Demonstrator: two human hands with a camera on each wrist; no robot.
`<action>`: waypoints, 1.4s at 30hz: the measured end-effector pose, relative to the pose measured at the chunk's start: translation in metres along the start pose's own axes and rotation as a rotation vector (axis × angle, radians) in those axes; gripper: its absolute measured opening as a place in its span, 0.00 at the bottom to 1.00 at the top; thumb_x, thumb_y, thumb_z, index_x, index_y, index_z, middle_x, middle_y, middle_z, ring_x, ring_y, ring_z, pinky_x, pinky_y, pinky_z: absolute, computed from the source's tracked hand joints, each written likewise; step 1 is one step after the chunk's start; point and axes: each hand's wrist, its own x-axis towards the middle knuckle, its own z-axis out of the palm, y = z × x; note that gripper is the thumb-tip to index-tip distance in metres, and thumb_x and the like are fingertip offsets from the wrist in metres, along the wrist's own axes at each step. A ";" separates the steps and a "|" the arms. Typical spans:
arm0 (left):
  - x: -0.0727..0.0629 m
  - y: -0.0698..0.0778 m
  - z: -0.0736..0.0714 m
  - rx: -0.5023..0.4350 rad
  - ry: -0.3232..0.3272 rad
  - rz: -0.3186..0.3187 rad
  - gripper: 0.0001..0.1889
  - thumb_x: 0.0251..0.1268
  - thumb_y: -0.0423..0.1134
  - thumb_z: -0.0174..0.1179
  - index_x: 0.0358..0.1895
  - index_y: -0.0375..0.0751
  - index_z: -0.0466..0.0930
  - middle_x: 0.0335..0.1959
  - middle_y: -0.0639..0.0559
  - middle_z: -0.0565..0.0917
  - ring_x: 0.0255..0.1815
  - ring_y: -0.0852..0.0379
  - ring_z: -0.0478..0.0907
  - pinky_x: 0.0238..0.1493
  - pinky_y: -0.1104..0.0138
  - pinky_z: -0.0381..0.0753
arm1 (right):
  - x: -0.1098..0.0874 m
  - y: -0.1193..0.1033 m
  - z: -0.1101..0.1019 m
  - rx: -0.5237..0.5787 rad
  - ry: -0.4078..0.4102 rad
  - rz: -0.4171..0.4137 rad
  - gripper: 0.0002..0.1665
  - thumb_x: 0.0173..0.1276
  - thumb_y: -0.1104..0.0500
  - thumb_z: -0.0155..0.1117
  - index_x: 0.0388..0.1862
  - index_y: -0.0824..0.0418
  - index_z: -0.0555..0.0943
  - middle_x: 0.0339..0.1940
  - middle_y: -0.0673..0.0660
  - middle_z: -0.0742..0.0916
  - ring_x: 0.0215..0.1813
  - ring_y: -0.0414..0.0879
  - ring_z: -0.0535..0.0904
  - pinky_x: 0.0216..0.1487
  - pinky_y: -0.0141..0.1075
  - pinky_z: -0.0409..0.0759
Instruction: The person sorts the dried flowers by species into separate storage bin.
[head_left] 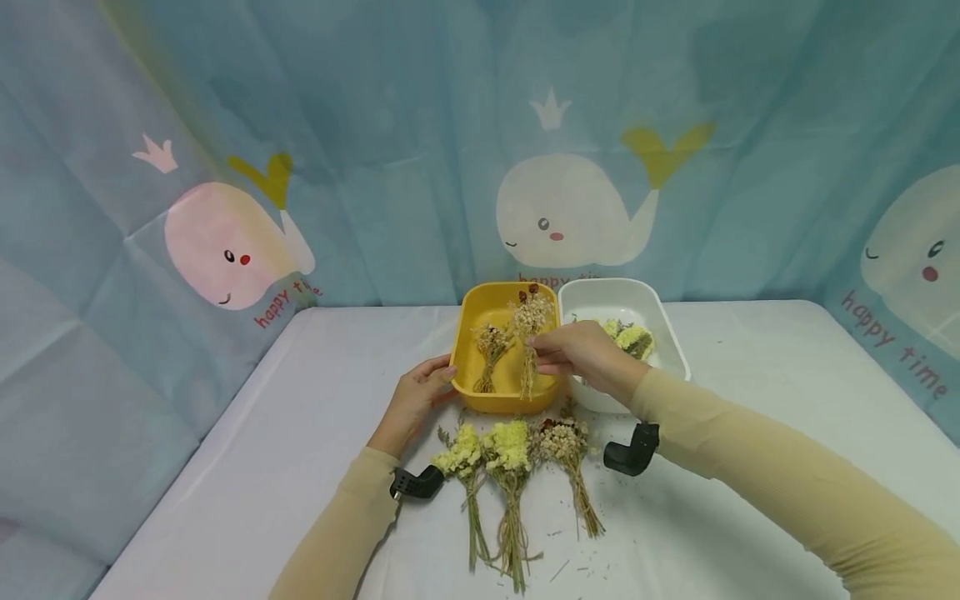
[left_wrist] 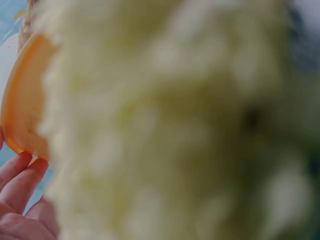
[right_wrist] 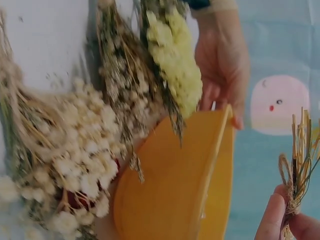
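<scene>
My right hand (head_left: 588,352) pinches a small dried-flower bouquet (head_left: 531,317) by its twine-tied stems, cream blooms and dark red buds up, over the yellow tub (head_left: 510,404). The right wrist view shows thumb and fingers on the twine binding (right_wrist: 295,202). My left hand (head_left: 417,396) grips the tub's left rim, thumb over the edge and fingers outside. Another dried bouquet (head_left: 491,342) lies inside that tub. In the left wrist view, a blurred pale yellow flower head (left_wrist: 165,120) hides most of the scene; fingers (left_wrist: 25,180) touch the tub (left_wrist: 25,110) at left.
A white tub (head_left: 670,329) stands against the yellow one on the right, with yellow flowers (head_left: 630,337) inside. Two yellow bouquets (head_left: 508,450) and a cream one (head_left: 564,440) lie in front of the tubs. Bits of stem litter the white table (head_left: 712,517). A whale-print curtain (head_left: 390,167) hangs behind.
</scene>
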 end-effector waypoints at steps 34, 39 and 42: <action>-0.001 -0.002 0.000 -0.057 -0.005 0.001 0.27 0.75 0.37 0.56 0.75 0.41 0.65 0.74 0.40 0.69 0.73 0.43 0.69 0.65 0.55 0.82 | 0.058 0.016 0.034 -0.093 0.054 -0.030 0.14 0.71 0.65 0.63 0.48 0.76 0.83 0.24 0.53 0.83 0.24 0.40 0.82 0.44 0.37 0.91; -0.001 -0.002 -0.001 -0.062 -0.026 0.010 0.28 0.75 0.38 0.56 0.75 0.41 0.64 0.75 0.40 0.68 0.74 0.44 0.68 0.66 0.55 0.81 | 0.064 0.023 0.040 -0.089 0.088 -0.028 0.12 0.69 0.67 0.64 0.46 0.77 0.84 0.21 0.54 0.83 0.22 0.40 0.81 0.37 0.35 0.91; 0.000 0.000 -0.002 -0.060 -0.018 0.007 0.28 0.75 0.38 0.56 0.75 0.41 0.64 0.74 0.41 0.69 0.74 0.45 0.68 0.66 0.55 0.81 | 0.066 0.026 0.044 -0.075 0.104 0.002 0.11 0.68 0.69 0.65 0.45 0.77 0.84 0.19 0.54 0.83 0.20 0.41 0.80 0.32 0.34 0.90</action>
